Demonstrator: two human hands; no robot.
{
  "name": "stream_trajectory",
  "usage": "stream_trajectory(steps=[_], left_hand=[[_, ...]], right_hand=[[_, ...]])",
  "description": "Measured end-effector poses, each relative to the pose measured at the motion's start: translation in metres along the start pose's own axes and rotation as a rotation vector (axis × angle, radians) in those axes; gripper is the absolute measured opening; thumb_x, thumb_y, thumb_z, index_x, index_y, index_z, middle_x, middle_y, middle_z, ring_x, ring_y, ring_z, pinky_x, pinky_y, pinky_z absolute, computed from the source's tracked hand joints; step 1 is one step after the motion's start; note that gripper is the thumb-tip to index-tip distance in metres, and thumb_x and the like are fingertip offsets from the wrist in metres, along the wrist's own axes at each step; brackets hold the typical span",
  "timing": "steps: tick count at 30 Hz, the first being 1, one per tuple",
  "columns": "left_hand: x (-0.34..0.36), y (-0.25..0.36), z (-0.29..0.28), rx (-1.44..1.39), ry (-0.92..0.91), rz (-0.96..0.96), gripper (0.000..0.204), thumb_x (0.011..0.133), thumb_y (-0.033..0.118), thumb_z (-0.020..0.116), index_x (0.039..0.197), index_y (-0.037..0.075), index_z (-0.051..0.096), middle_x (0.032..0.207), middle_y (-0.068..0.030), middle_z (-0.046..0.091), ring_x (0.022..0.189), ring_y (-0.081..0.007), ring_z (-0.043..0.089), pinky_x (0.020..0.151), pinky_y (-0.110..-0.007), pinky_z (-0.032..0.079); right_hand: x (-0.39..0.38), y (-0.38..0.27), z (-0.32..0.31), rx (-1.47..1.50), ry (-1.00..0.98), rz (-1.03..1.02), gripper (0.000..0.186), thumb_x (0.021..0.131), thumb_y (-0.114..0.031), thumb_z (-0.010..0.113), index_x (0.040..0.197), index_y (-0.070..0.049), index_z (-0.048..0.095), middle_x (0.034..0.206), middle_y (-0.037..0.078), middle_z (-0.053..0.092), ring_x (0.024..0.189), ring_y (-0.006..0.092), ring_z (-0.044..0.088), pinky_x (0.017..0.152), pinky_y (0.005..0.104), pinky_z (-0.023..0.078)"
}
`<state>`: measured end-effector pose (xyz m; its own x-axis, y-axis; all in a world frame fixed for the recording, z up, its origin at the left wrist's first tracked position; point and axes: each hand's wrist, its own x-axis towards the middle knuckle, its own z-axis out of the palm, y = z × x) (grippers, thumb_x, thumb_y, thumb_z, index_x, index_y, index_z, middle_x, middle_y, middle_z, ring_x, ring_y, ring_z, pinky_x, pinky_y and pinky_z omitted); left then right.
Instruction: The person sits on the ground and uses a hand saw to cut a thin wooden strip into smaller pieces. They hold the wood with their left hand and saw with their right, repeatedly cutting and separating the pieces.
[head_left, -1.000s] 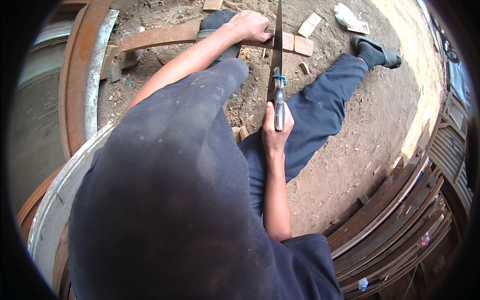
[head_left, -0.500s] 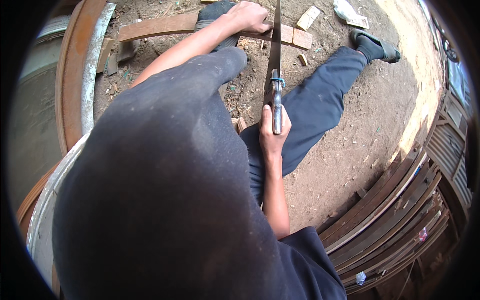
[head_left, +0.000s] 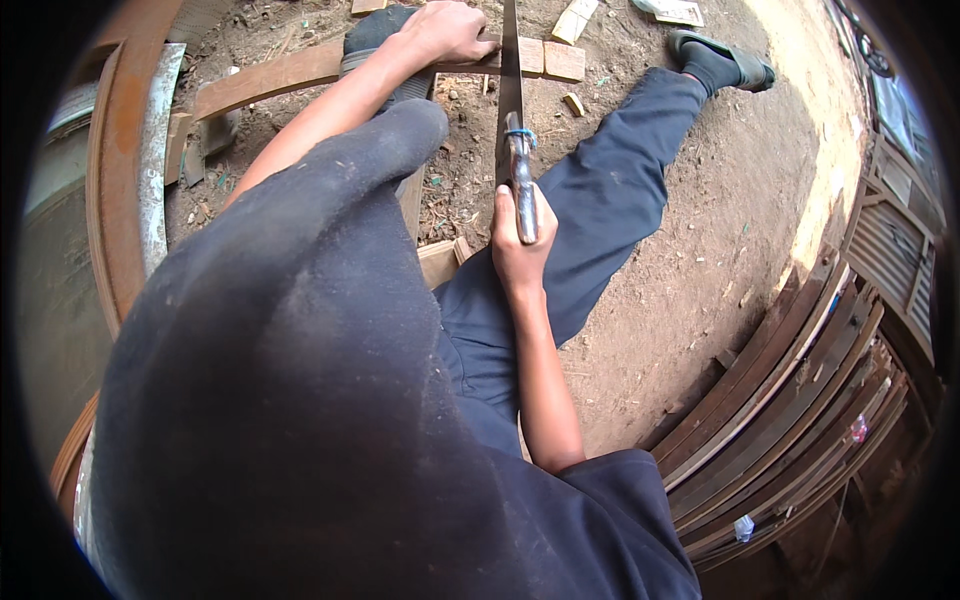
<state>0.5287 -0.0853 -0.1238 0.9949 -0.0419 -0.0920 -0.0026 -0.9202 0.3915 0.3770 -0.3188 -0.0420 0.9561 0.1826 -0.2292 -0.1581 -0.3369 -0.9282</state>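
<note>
We've got the right hand (head_left: 518, 245) wrapped tight on the saw (head_left: 512, 110) handle, blade upright across the wood strip (head_left: 290, 72) on the dirt ground (head_left: 720, 220). Left hand (head_left: 445, 30) clamps down on the strip w/ the foot (head_left: 375, 30) beside, pinning it steady for cutting.

Grey steel saw (head_left: 510, 90) at twelve o'clock, blue band round handle; reddish-brown plank (head_left: 300, 72) at eleven; navy trousers (head_left: 610, 200) at one; pale brown dirt (head_left: 740, 230) at three; dark sandal (head_left: 735, 62).
</note>
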Motion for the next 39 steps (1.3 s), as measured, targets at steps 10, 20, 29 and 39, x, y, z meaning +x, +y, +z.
stream_trajectory(steps=[10, 20, 29, 39], left_hand=[[0.001, 0.0, 0.0, 0.013, -0.018, -0.027, 0.044, 0.073, 0.049, 0.059, 0.078, 0.006, 0.069, 0.081, -0.0195, 0.067, 0.079, -0.0355, 0.066, 0.069, -0.045, 0.052], [-0.008, 0.007, -0.01, 0.078, -0.096, -0.005, 0.044, 0.083, 0.045, 0.056, 0.088, 0.003, 0.067, 0.085, -0.0212, 0.067, 0.086, -0.0368, 0.065, 0.081, -0.046, 0.051], [-0.005, 0.01, -0.011, 0.088, -0.108, 0.006, 0.041, 0.084, 0.043, 0.055, 0.086, 0.003, 0.067, 0.082, -0.0213, 0.067, 0.084, -0.0366, 0.065, 0.08, -0.045, 0.052], [-0.008, 0.008, -0.011, 0.057, -0.102, -0.001, 0.044, 0.083, 0.043, 0.056, 0.082, 0.001, 0.067, 0.079, -0.0209, 0.067, 0.079, -0.0383, 0.065, 0.076, -0.046, 0.052]], right_hand=[[-0.007, 0.001, -0.002, 0.015, 0.009, 0.045, 0.019, 0.089, -0.006, 0.057, 0.072, -0.002, 0.05, 0.059, -0.002, 0.043, 0.054, 0.0056, 0.038, 0.048, 0.0252, 0.032], [-0.009, -0.001, -0.001, -0.095, -0.004, -0.068, 0.013, 0.085, -0.003, 0.059, 0.074, 0.001, 0.053, 0.054, 0.006, 0.049, 0.046, 0.0113, 0.044, 0.046, 0.0299, 0.038], [-0.014, -0.001, -0.005, -0.077, -0.012, -0.039, 0.018, 0.088, -0.005, 0.058, 0.072, -0.001, 0.05, 0.058, 0.0, 0.044, 0.054, 0.0076, 0.038, 0.049, 0.0269, 0.034], [-0.014, 0.005, 0.002, -0.047, 0.021, -0.03, 0.015, 0.086, -0.006, 0.059, 0.073, 0.0, 0.053, 0.054, 0.007, 0.05, 0.048, 0.0106, 0.046, 0.047, 0.0301, 0.039]])
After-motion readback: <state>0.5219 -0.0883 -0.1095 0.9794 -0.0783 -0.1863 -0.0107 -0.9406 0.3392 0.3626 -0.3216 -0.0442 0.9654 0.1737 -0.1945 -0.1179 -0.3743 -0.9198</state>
